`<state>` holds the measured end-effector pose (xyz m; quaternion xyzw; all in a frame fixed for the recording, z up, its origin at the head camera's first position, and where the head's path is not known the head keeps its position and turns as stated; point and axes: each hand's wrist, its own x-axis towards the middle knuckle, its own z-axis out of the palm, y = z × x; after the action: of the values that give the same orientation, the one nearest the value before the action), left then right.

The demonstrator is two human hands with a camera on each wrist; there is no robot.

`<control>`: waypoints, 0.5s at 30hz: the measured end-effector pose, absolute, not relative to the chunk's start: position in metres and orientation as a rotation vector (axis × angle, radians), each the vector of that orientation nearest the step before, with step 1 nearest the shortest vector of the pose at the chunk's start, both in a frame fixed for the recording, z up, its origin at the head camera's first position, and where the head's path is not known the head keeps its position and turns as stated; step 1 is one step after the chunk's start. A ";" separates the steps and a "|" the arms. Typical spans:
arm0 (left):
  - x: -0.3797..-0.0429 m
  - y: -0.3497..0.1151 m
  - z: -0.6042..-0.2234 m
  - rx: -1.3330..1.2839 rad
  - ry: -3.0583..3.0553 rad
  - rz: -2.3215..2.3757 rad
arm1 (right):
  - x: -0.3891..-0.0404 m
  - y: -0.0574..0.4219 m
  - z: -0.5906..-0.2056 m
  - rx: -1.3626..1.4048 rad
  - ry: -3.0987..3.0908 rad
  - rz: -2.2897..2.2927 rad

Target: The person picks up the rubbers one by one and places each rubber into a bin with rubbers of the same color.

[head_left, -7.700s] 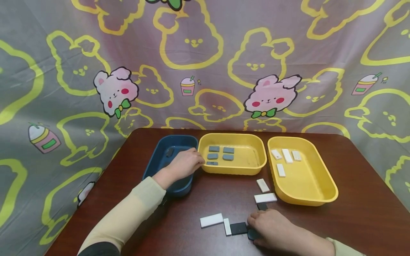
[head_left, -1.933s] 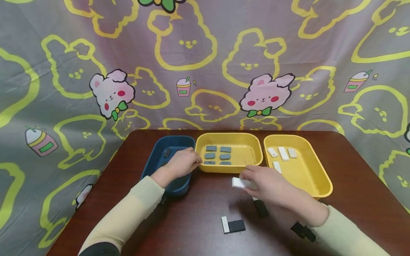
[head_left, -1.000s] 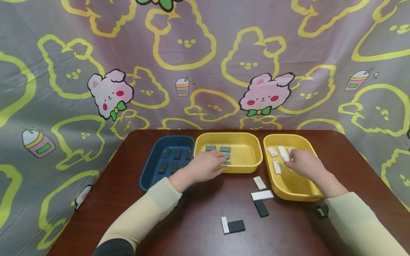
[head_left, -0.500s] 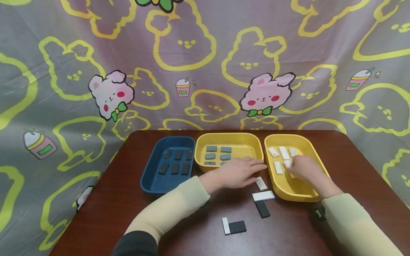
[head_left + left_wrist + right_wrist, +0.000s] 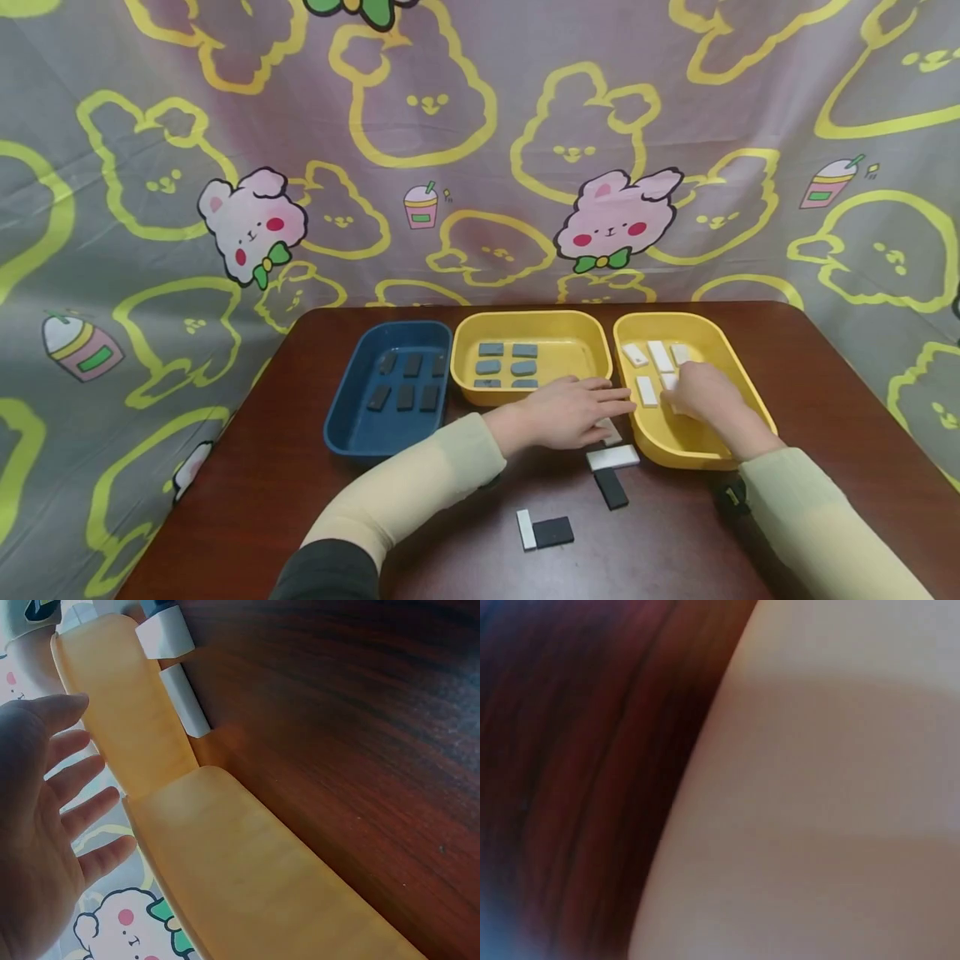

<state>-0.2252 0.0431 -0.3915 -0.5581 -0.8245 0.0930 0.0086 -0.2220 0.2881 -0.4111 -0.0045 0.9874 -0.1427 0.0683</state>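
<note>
My left hand (image 5: 570,412), fingers straight and spread, hovers between the middle yellow tray (image 5: 480,401) and the right yellow tray (image 5: 712,460). It is above a white block (image 5: 612,432) on the table and holds nothing; the left wrist view shows the same open hand (image 5: 45,817) beside the yellow tray walls. Inside the right tray, my right hand (image 5: 705,396) pinches a white block, mostly hidden under its curled fingers. Several white blocks (image 5: 660,357) lie around it there. In the right wrist view only blurred skin and brown tabletop show.
A blue tray (image 5: 352,446) with dark blocks (image 5: 412,365) stands at the left. Grey-blue blocks (image 5: 491,348) lie in the middle tray. On the table are a white block (image 5: 613,457), black blocks (image 5: 552,532) and a narrow white block (image 5: 527,530).
My right hand has carried a white block from the table into the right tray. The left hand has moved right from the blue tray. Another grey-blue block now shows in the middle tray.
</note>
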 end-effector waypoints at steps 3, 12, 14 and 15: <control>-0.226 0.042 -0.391 -1.744 -2.578 0.283 | -0.223 0.287 -0.409 0.007 2.962 -0.425; -0.224 0.043 -0.390 -1.746 -2.604 0.270 | -0.210 0.298 -0.393 0.040 3.129 -0.437; -0.224 0.043 -0.390 -1.742 -2.606 0.268 | -0.204 0.304 -0.391 0.039 3.247 -0.457; -0.224 0.042 -0.389 -1.741 -2.611 0.264 | -0.200 0.308 -0.391 0.048 3.293 -0.463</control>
<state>-0.2237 0.0424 -0.3891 -0.5527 -0.8292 0.0838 -0.0039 -0.2001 0.3081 -0.3906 0.0144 0.9860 -0.1387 -0.0918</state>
